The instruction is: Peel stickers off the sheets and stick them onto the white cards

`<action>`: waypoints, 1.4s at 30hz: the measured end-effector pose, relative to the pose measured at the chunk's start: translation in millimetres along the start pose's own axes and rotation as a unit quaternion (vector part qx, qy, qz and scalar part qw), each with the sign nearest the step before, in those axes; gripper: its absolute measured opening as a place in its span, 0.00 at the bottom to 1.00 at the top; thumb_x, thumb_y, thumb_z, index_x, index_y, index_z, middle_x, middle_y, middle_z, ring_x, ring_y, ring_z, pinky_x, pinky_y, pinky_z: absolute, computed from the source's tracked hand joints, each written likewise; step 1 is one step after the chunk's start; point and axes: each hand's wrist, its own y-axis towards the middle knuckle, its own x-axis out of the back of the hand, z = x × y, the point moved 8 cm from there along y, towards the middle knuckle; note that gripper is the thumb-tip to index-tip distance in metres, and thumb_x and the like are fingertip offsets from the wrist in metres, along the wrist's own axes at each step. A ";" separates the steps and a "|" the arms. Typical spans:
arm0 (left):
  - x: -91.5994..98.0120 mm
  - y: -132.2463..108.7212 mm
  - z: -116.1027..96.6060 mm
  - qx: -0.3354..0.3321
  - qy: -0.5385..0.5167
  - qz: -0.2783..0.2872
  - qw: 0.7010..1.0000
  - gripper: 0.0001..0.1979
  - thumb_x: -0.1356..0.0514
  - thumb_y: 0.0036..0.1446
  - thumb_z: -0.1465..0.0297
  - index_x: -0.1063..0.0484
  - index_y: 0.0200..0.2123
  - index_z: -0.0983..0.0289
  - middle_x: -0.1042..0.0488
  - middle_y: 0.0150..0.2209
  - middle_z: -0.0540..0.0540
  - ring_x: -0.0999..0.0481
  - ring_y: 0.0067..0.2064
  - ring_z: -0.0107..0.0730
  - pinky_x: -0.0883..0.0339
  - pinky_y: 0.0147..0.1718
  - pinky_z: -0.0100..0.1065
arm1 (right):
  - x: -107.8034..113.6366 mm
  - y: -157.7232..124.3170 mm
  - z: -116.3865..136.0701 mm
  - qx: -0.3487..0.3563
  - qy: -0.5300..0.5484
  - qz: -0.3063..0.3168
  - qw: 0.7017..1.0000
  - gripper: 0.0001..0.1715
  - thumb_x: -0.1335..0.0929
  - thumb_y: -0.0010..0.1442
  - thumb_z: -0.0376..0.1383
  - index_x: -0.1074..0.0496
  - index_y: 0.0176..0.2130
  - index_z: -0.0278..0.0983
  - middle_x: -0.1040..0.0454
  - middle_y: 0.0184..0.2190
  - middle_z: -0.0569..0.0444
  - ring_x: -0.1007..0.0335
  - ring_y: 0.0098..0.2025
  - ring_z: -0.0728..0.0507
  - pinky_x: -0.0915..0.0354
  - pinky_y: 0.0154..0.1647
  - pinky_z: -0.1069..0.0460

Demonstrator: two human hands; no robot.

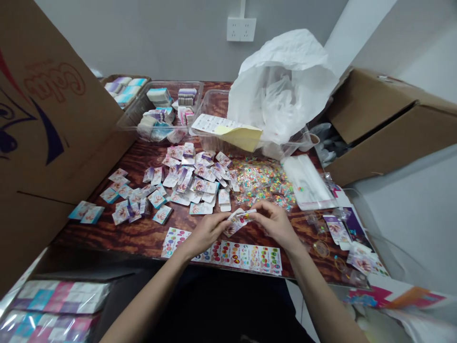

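The left hand (205,233) grips a small box (233,225) between thumb and fingers. The right hand (276,223) pinches a spotted strip (246,214) at the box's right end; whether the strip sits inside cannot be determined. Both items are held above the front of the desk (137,237). Sticker sheets (246,255) lie below the hands, along the near edge. Beyond the hands is a heap of similar boxes (203,186); beside it, to the right, lie packets of coloured bits (264,178), then clear bags (309,183). Plastic tubs (124,125) stand behind.
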 end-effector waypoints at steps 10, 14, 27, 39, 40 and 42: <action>-5.6 -0.4 6.1 -0.009 -0.055 -0.012 0.998 0.17 0.49 0.66 0.63 0.26 0.49 0.64 0.22 0.42 0.56 0.25 0.42 0.36 0.36 0.42 0.32 | -27.7 -7.0 26.8 0.070 -0.193 0.016 0.979 0.06 0.29 0.56 0.35 0.28 0.27 0.38 0.33 0.31 0.54 0.37 0.38 0.43 0.42 0.40 0.49; -5.6 -2.6 9.6 -0.003 -0.049 0.001 0.999 0.19 0.50 0.67 0.62 0.26 0.48 0.66 0.23 0.39 0.55 0.26 0.39 0.34 0.37 0.38 0.30 | -29.7 -4.8 -0.6 -0.007 -0.004 0.101 0.995 0.09 0.28 0.55 0.41 0.24 0.30 0.38 0.31 0.35 0.52 0.33 0.40 0.43 0.39 0.43 0.49; -19.7 -0.4 17.3 -0.012 -0.050 -0.052 0.997 0.16 0.48 0.66 0.64 0.25 0.47 0.64 0.22 0.39 0.54 0.25 0.39 0.33 0.34 0.40 0.31 | -47.1 -2.9 0.3 0.058 -0.120 0.108 0.985 0.12 0.34 0.61 0.33 0.24 0.28 0.38 0.28 0.32 0.53 0.32 0.39 0.43 0.41 0.47 0.47; -32.4 -2.3 29.5 0.051 -0.293 -0.111 0.948 0.22 0.45 0.63 0.63 0.39 0.58 0.62 0.29 0.28 0.49 0.26 0.21 0.26 0.30 0.20 0.26 | -28.9 -20.0 -8.0 0.055 0.033 -0.129 0.990 0.05 0.30 0.58 0.36 0.24 0.32 0.38 0.28 0.33 0.54 0.32 0.40 0.44 0.38 0.43 0.51; -35.6 -2.5 28.9 0.051 -0.300 -0.094 0.948 0.21 0.44 0.63 0.63 0.39 0.57 0.62 0.30 0.27 0.48 0.27 0.21 0.26 0.31 0.20 0.26 | -30.9 -20.4 -10.0 0.048 0.036 -0.115 0.991 0.05 0.30 0.58 0.36 0.23 0.31 0.38 0.28 0.32 0.54 0.32 0.39 0.44 0.38 0.43 0.51; -40.9 -3.0 27.6 0.051 -0.321 -0.065 0.944 0.20 0.44 0.63 0.62 0.40 0.56 0.61 0.29 0.27 0.48 0.27 0.20 0.26 0.31 0.19 0.26 | -31.5 -20.9 -17.4 0.022 0.073 -0.111 0.991 0.04 0.29 0.56 0.36 0.24 0.34 0.39 0.27 0.32 0.55 0.32 0.37 0.44 0.38 0.41 0.51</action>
